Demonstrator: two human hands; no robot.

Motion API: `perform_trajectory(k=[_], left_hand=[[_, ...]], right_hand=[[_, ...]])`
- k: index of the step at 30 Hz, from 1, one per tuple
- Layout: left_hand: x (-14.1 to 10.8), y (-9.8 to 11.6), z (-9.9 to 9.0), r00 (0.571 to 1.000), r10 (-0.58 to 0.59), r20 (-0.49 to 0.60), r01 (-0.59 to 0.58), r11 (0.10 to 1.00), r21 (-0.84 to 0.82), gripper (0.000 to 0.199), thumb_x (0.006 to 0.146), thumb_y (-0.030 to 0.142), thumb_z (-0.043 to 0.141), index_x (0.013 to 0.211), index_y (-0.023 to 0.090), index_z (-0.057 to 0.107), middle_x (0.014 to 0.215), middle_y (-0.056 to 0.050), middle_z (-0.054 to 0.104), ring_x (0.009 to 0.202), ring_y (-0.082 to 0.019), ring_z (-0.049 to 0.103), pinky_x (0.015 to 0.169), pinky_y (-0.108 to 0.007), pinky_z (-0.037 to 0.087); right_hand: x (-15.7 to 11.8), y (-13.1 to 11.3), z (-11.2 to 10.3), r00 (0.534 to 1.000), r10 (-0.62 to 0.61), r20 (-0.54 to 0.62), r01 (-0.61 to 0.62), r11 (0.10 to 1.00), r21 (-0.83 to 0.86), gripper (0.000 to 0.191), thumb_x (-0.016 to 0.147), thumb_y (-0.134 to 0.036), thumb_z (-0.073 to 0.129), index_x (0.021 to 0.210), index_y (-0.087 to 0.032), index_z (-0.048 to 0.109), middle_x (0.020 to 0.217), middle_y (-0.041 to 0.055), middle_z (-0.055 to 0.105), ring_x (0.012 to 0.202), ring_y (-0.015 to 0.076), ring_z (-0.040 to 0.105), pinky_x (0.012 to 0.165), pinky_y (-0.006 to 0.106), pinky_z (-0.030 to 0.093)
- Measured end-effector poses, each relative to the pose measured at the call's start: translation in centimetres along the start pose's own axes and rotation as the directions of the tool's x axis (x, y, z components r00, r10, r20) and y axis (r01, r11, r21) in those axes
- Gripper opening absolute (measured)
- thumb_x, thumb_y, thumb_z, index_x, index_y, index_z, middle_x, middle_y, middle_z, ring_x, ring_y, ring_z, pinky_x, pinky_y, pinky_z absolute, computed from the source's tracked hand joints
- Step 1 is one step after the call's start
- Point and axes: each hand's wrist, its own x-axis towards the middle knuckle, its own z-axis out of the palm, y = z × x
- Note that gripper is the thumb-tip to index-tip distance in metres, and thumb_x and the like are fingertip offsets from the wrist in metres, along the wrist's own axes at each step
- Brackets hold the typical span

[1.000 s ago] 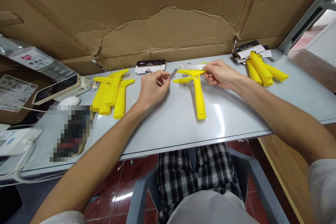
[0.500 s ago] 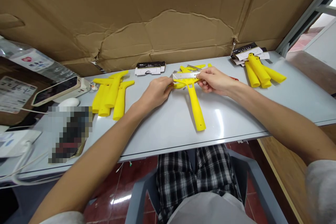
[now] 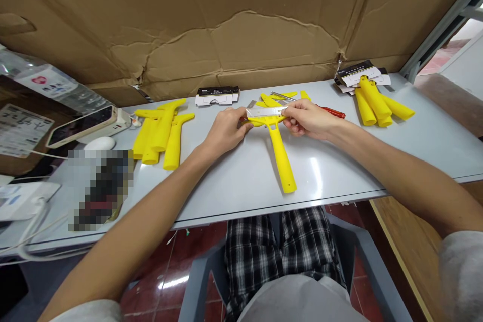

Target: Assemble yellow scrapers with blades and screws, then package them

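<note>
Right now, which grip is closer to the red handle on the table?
Right. The right grip is just to the left of the red handle; the left grip is farther left, at the other end of the yellow tool.

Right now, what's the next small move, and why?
Probably ease the thin blade inward with the left grip, the right grip holding steady. The blade pokes out beside the left grip, near the left end of the metal plate, which lies across the head of the yellow tool; the right grip pinches the plate's other end.
</note>
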Motion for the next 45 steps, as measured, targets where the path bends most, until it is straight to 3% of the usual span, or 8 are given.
perform_trajectory(k=[10, 13, 19, 24, 29, 38, 42, 45], left_hand=[[-0.1, 0.0, -0.9, 1.000, -0.008, -0.028, 0.010, 0.996, 0.086, 0.019, 0.095, 0.018, 0.067, 0.108, 0.020, 0.081, 0.105, -0.010, 0.075, 0.098, -0.028, 0.069, 0.095, -0.044, 0.054], [-0.1, -0.1, -1.2, 0.983, -0.059, -0.172, 0.074, 0.994, 0.079, 0.016, 0.094, 0.021, 0.072, 0.102, 0.023, 0.086, 0.099, -0.008, 0.071, 0.097, -0.027, 0.067, 0.094, -0.043, 0.054], [0.2, -0.3, -2.4, 0.869, -0.228, -0.440, 0.175, 0.972, -0.159, 0.017, 0.088, 0.025, 0.076, 0.100, 0.028, 0.088, 0.076, -0.001, 0.066, 0.076, -0.020, 0.062, 0.079, -0.038, 0.054], [0.6, 0.1, -1.7, 0.882, -0.355, -0.310, 0.130, 0.816, -0.564, 0.017, 0.092, 0.027, 0.069, 0.100, 0.026, 0.083, 0.101, -0.004, 0.081, 0.091, -0.021, 0.075, 0.083, -0.036, 0.063], [0.6, 0.5, -0.9, 0.896, -0.385, -0.223, 0.111, 0.679, -0.726, 0.021, 0.091, 0.039, 0.077, 0.106, 0.024, 0.078, 0.120, -0.010, 0.079, 0.107, -0.026, 0.078, 0.090, -0.042, 0.069], [0.0, 1.7, -1.5, 0.928, -0.286, -0.239, 0.052, 0.735, -0.677, 0.058, 0.079, 0.044, 0.094, 0.130, 0.030, 0.069, 0.136, -0.011, 0.074, 0.111, -0.026, 0.079, 0.089, -0.040, 0.070], [-0.2, 2.8, -1.6, 0.944, -0.250, -0.216, 0.051, 0.756, -0.653, 0.061, 0.079, 0.046, 0.096, 0.133, 0.031, 0.069, 0.115, -0.008, 0.081, 0.111, -0.028, 0.079, 0.091, -0.043, 0.069], [-0.4, 2.9, -1.4, 0.964, -0.199, -0.177, 0.034, 0.751, -0.660, 0.047, 0.079, 0.051, 0.095, 0.114, 0.026, 0.078, 0.103, -0.008, 0.082, 0.098, -0.026, 0.080, 0.088, -0.042, 0.067]], right_hand=[[0.1, 0.0, -0.3, 1.000, 0.016, -0.007, -0.016, 1.000, -0.019, 0.040, 0.109, -0.008, 0.053, 0.070, -0.018, 0.053, 0.059, 0.0005, 0.055, 0.047, 0.0059, 0.042, 0.041, 0.018, 0.029], [0.2, 0.0, -0.4, 1.000, 0.007, 0.003, -0.007, 1.000, -0.012, 0.039, 0.109, -0.010, 0.057, 0.071, -0.018, 0.052, 0.059, 0.0002, 0.056, 0.047, 0.0060, 0.042, 0.041, 0.018, 0.029], [0.2, -0.1, -0.4, 1.000, 0.003, 0.004, -0.003, 1.000, -0.008, 0.039, 0.109, -0.010, 0.056, 0.071, -0.018, 0.052, 0.060, 0.0008, 0.056, 0.049, 0.0065, 0.043, 0.042, 0.018, 0.029], [0.1, 0.1, -0.5, 1.000, 0.008, 0.008, -0.008, 1.000, -0.007, 0.039, 0.108, -0.013, 0.061, 0.071, -0.019, 0.052, 0.061, 0.0013, 0.057, 0.049, 0.0065, 0.043, 0.042, 0.018, 0.030], [0.4, 0.7, -0.7, 0.999, -0.003, 0.034, 0.004, 1.000, -0.011, 0.037, 0.108, -0.015, 0.063, 0.072, -0.019, 0.052, 0.063, 0.0023, 0.059, 0.049, 0.0066, 0.043, 0.041, 0.018, 0.032], [-0.1, 0.7, -0.1, 0.997, 0.011, 0.080, -0.007, 0.999, -0.050, 0.038, 0.108, -0.010, 0.056, 0.071, -0.017, 0.054, 0.062, 0.0010, 0.056, 0.046, 0.0054, 0.042, 0.040, 0.019, 0.031], [-0.2, 0.6, 0.0, 0.997, 0.015, 0.075, -0.012, 0.999, -0.041, 0.037, 0.108, -0.011, 0.058, 0.072, -0.018, 0.054, 0.062, 0.0003, 0.056, 0.046, 0.0053, 0.041, 0.040, 0.019, 0.031], [-0.3, 0.5, 0.2, 0.996, 0.020, 0.083, -0.016, 0.999, -0.051, 0.038, 0.109, -0.010, 0.053, 0.072, -0.018, 0.054, 0.062, 0.0002, 0.055, 0.046, 0.0056, 0.041, 0.040, 0.019, 0.031]])
